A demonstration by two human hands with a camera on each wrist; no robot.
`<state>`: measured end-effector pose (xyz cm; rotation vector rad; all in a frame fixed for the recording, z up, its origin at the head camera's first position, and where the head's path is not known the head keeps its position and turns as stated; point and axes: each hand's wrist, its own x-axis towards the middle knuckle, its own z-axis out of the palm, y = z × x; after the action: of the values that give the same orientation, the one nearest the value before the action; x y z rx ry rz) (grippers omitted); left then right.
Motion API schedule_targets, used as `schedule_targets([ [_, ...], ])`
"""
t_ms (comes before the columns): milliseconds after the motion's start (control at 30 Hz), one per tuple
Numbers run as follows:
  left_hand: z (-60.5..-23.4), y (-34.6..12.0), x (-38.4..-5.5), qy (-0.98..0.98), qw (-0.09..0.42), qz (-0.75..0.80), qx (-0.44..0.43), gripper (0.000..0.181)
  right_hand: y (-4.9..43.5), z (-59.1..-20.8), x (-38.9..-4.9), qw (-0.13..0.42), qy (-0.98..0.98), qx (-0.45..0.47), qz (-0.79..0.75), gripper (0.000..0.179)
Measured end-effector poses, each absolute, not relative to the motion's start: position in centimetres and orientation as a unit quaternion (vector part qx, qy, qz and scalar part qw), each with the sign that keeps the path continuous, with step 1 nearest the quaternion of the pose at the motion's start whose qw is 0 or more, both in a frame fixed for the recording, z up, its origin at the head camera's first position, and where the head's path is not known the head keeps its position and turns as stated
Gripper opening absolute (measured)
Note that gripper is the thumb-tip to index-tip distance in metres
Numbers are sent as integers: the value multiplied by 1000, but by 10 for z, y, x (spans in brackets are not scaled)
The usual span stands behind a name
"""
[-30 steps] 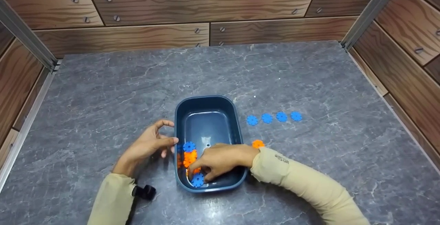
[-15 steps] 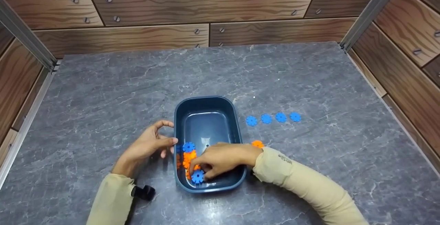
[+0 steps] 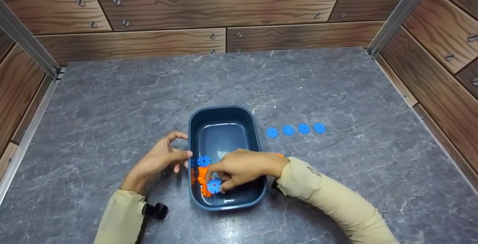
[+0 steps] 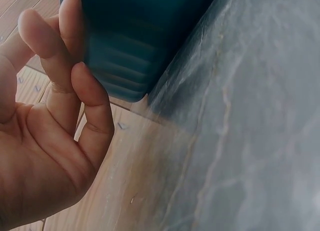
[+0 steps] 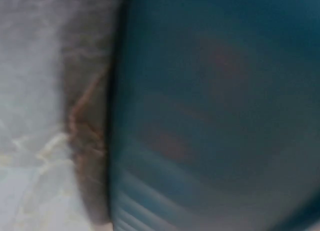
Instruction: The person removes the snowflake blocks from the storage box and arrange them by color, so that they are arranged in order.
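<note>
My right hand [image 3: 239, 167] reaches into a dark blue plastic tub [image 3: 224, 206], pinching a blue notched disc [image 3: 214, 185] between thumb and fingers. Beside that disc, along the tub's left wall, lie several orange notched discs [image 3: 206, 190] and another blue notched disc [image 3: 204, 161]. My left hand [image 3: 158, 158] is at the tub's outer left side, thumb tip at the rim and fingers loosely bent. In the left wrist view, its fingertips meet the outer wall [image 4: 117, 56]. The right wrist view is blurred and shows mostly the tub wall [image 5: 200, 116], with no fingers.
Several blue notched discs [image 3: 288, 130] lie in a row on the grey marbled table [image 3: 336, 87], right of the tub. An orange disc [image 3: 280, 155] is mostly hidden behind my right wrist. Wood-patterned panels [image 3: 168, 9] enclose the back and sides.
My right hand and the pinched blue disc have shifted slightly up in the head view, uncovering orange discs below. The orange disc outside the tub has become mostly covered. The left hand stays put.
</note>
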<state>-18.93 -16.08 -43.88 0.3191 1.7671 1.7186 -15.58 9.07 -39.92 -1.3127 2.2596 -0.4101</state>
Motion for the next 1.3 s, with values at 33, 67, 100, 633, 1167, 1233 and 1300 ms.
schedule_targets([
  [33, -439, -161, -189, 673, 323, 655, 120, 55, 92, -397, -156, 242, 830, -480, -150, 32],
  [67, -439, -161, -189, 675, 322, 652, 122, 55, 93, -396, -156, 240, 831, -479, -151, 32],
  [100, -438, -161, -189, 675, 323, 652, 121, 55, 94, -393, -156, 235, 833, -478, -151, 33],
  [633, -438, -161, -190, 670, 328, 657, 105, 55, 124, -367, -163, 186, 853, -446, -199, 31],
  [1167, -440, -162, -188, 671, 325, 657, 111, 53, 169, -361, -166, 173, 868, -400, -240, 31],
  [1233, -440, -163, -188, 668, 326, 658, 119, 53, 175, -361, -166, 168, 872, -390, -242, 32],
  [1300, -440, -163, -188, 664, 327, 661, 126, 53, 182, -361, -166, 165, 876, -380, -246, 32],
])
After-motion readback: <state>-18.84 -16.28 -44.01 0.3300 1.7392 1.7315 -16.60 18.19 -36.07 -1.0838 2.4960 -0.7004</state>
